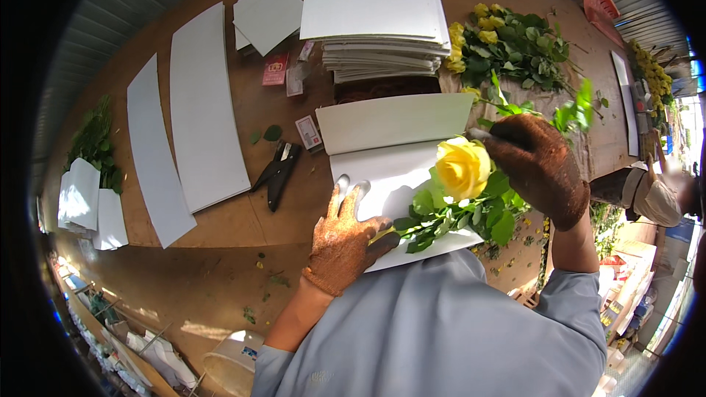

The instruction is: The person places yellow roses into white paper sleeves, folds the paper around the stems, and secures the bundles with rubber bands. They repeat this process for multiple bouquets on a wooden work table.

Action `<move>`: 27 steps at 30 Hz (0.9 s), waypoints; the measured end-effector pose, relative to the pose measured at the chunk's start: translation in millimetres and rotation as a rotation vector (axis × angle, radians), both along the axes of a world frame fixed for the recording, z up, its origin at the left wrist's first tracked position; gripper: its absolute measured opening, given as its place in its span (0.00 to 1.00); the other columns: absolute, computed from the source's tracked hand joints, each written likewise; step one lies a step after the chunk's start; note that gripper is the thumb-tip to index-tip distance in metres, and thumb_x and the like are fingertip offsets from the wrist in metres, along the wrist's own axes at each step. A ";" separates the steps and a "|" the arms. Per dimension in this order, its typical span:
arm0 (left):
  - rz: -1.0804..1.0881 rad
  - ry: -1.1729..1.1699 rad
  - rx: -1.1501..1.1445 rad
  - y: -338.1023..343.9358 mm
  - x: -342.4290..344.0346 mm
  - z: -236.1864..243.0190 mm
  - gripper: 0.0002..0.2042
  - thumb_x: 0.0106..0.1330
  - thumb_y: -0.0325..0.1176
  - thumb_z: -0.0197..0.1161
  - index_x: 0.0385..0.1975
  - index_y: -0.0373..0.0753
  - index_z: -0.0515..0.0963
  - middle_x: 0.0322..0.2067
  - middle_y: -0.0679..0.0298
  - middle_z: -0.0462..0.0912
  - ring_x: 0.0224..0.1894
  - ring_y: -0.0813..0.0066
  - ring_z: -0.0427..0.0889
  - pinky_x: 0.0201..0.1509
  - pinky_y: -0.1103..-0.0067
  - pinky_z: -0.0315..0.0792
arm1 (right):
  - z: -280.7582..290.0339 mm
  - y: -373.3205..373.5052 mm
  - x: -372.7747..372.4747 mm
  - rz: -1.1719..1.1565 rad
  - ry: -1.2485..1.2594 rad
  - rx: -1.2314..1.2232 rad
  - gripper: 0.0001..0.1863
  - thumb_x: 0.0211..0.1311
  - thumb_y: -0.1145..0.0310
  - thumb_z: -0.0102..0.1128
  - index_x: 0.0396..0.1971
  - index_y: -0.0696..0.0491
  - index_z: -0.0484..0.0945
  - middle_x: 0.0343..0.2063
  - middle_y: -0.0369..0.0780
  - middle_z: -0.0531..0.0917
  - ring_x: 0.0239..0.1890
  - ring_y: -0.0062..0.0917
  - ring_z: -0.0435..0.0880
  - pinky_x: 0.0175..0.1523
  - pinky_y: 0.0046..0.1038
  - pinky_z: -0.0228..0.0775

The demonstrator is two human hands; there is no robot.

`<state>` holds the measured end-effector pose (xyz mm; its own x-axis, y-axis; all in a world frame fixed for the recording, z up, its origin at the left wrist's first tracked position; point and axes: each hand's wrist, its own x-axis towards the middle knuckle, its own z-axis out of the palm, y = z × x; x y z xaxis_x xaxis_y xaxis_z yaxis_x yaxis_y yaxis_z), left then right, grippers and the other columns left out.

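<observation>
The left hand point(346, 239) is pinning a yellow rose point(463, 167) by its stem onto a near white sheet point(382, 176); the right hand point(540, 169) is clenching, perhaps around another stem, just right of the bloom.

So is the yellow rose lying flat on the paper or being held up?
Held up. The left hand grips the stem of the yellow rose, and its bloom sits raised above the white sheet, by the right hand.
</observation>
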<state>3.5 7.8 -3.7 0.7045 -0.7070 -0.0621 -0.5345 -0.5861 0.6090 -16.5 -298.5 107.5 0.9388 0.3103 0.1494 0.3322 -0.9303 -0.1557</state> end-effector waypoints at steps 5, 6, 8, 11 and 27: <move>0.098 -0.008 -0.035 -0.5 -3.0 -10.6 0.49 0.48 0.50 0.81 0.70 0.37 0.64 0.65 0.47 0.72 0.69 0.42 0.69 0.67 0.60 0.72 | -77.4 54.2 -15.4 0.168 0.306 0.153 0.24 0.54 0.70 0.63 0.54 0.44 0.81 0.36 0.39 0.78 0.40 0.35 0.84 0.44 0.36 0.79; 0.104 -0.004 -0.039 -0.5 -3.1 -9.4 0.50 0.47 0.48 0.82 0.70 0.37 0.64 0.65 0.49 0.73 0.69 0.43 0.69 0.67 0.60 0.72 | -94.7 58.3 -16.4 0.215 0.325 0.215 0.25 0.53 0.70 0.63 0.55 0.45 0.80 0.38 0.40 0.78 0.41 0.36 0.84 0.44 0.37 0.80; 0.108 -0.001 -0.027 -0.3 -3.4 -9.3 0.49 0.44 0.45 0.82 0.70 0.40 0.66 0.65 0.50 0.73 0.69 0.44 0.69 0.68 0.61 0.72 | -113.9 63.7 -19.2 0.253 0.376 0.197 0.23 0.55 0.68 0.62 0.54 0.45 0.80 0.41 0.41 0.78 0.45 0.38 0.82 0.46 0.37 0.81; 0.036 -0.025 0.026 -1.8 0.6 -9.1 0.43 0.42 0.42 0.81 0.65 0.48 0.74 0.64 0.51 0.74 0.69 0.43 0.69 0.68 0.61 0.72 | -114.3 64.4 -23.4 0.298 0.431 0.159 0.21 0.57 0.66 0.62 0.53 0.45 0.81 0.43 0.41 0.78 0.47 0.38 0.82 0.47 0.38 0.81; -0.140 -0.060 0.169 -13.0 12.0 21.3 0.25 0.53 0.46 0.77 0.54 0.55 0.85 0.66 0.46 0.71 0.71 0.36 0.64 0.71 0.55 0.66 | -206.5 -197.7 109.4 -0.385 0.834 -0.138 0.17 0.62 0.60 0.60 0.46 0.53 0.84 0.40 0.51 0.87 0.38 0.42 0.87 0.47 0.41 0.79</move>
<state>15.6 -5.3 17.6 0.6060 -0.7813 -0.1493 -0.6502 -0.5947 0.4728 92.9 -496.2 -99.1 0.7677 -0.0803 -0.6357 -0.1732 -0.9812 -0.0852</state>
